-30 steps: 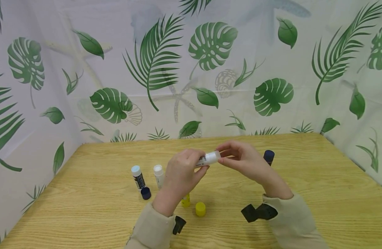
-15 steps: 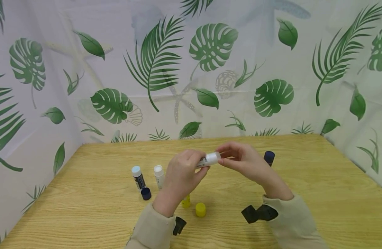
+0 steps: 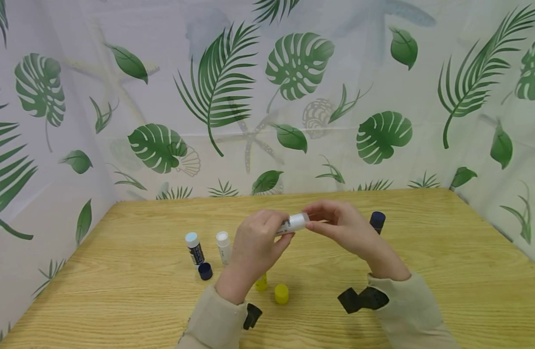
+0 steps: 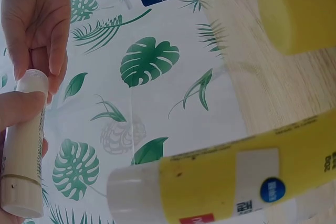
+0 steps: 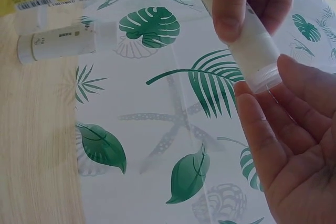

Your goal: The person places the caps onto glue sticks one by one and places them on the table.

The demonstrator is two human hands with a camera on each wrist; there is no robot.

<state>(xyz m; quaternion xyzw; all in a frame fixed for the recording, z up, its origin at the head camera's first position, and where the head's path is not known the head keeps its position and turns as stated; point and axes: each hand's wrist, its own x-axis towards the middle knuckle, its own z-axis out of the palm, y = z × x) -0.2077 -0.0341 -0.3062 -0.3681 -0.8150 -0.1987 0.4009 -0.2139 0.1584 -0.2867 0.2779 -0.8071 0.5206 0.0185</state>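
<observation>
My left hand (image 3: 256,237) grips a white glue stick (image 3: 296,222), tilted in the air above the table. At its right end, the right hand (image 3: 343,227) pinches the translucent rim between thumb and fingertips. The right wrist view shows the white tube (image 5: 254,53) with the right hand (image 5: 302,140) at its lower end and the left hand (image 5: 254,3) around its body. In the left wrist view, the left thumb presses along the tube (image 4: 23,140), below the fingers of the right hand (image 4: 39,19). The left hand hides part of the label.
Left on the wooden table (image 3: 119,291) stand a dark glue stick (image 3: 195,249) with a pale top, a dark cap (image 3: 205,271) and another white stick (image 3: 224,247). A yellow stick (image 3: 261,282) and yellow cap (image 3: 281,293) are nearer. Behind the right hand is a navy stick (image 3: 377,221).
</observation>
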